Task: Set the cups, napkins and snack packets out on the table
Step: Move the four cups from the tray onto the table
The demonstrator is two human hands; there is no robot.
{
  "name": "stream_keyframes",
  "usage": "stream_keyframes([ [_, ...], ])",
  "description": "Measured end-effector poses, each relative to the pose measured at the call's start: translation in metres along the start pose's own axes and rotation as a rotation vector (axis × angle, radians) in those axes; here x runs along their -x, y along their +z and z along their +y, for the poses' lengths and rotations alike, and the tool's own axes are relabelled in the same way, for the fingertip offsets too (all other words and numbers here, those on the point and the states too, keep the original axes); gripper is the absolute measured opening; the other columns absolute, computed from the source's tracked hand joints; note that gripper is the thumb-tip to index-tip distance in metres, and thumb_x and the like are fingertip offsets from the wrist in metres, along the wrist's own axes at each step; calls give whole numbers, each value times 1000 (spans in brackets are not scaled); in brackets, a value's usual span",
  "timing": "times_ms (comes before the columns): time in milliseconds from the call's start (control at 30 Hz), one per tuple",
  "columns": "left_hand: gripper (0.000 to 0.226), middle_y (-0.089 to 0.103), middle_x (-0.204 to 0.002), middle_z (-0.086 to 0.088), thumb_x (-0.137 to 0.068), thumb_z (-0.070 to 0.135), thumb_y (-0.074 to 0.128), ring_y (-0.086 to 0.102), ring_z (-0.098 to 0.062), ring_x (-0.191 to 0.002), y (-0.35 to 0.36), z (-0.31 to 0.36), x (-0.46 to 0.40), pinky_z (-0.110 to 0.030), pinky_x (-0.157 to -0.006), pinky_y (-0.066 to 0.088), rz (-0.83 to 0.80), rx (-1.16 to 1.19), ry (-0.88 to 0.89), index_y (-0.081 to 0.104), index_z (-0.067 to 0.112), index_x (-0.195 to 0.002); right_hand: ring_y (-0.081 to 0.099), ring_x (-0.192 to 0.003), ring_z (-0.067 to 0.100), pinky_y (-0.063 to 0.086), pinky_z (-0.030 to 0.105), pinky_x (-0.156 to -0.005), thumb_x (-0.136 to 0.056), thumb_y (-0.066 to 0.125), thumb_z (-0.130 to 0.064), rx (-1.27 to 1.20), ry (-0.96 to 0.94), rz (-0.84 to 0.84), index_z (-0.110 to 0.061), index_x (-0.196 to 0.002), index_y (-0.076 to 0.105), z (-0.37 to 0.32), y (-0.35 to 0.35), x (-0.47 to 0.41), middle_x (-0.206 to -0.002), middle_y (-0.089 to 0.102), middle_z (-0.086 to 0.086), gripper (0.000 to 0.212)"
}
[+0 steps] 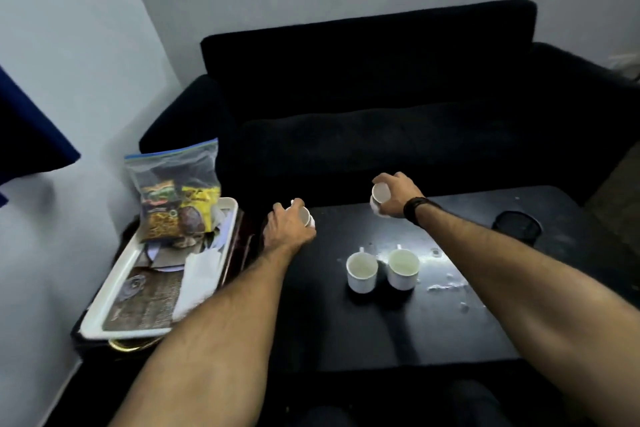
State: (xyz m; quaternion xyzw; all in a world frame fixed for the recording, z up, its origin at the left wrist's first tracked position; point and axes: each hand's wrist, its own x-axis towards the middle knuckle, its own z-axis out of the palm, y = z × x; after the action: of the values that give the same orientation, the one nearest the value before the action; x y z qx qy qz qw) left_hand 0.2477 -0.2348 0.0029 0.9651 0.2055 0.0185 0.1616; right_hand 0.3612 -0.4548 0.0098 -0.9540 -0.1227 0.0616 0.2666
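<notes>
My left hand (289, 227) grips a white cup (305, 215) at the far left edge of the black table (363, 329). My right hand (396, 194) holds another white cup (380, 193), tilted with its mouth towards me, above the table's far edge. Two white cups (362, 271) (402, 269) stand upright side by side in the middle of the table. On the white tray (114, 298) to the left lie white napkins (199, 279) and a clear zip bag of snack packets (176, 198), standing upright at the tray's far end.
A black sofa (381, 97) stands right behind the table. A dark round mesh holder (516, 225) sits at the table's right. Bright spots or droplets (446, 282) dot the tabletop right of the cups. The tray rests on a low stand beside a white wall.
</notes>
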Motion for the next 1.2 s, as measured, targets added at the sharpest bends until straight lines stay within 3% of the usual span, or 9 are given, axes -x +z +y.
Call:
stream_keyframes([
  [300,43,47,-124,-8,-82,40,63,56,-32,-115,79,68,-28,-42,-91,49,-132,-58,60,53,32,-123,57,-116,28,48,31,-96,-70,77,-30,-4,68,-107,-26,-122,62,66,33,-15,-123,59,8,54],
  [500,46,46,-126,-8,-83,38,65,55,-32,-116,120,83,-49,-42,-92,49,-190,-95,74,52,32,-126,55,-118,29,47,35,-98,-72,76,-24,-17,69,-169,-26,-124,59,83,70,-33,-125,56,9,55],
  [1000,49,44,-132,-9,-88,38,63,48,-31,-121,140,92,-53,-43,-90,49,-181,-102,88,50,33,-134,50,-121,28,48,40,-99,-79,71,-23,-12,65,-126,-29,-126,55,83,81,-37,-125,51,8,50],
  [1200,75,37,-143,-13,-85,46,66,45,-33,-127,139,89,-52,-46,-97,45,-238,-136,107,29,36,-150,47,-124,29,46,40,-100,-79,71,-26,30,76,-150,-30,-130,52,84,78,-33,-128,48,9,54],
])
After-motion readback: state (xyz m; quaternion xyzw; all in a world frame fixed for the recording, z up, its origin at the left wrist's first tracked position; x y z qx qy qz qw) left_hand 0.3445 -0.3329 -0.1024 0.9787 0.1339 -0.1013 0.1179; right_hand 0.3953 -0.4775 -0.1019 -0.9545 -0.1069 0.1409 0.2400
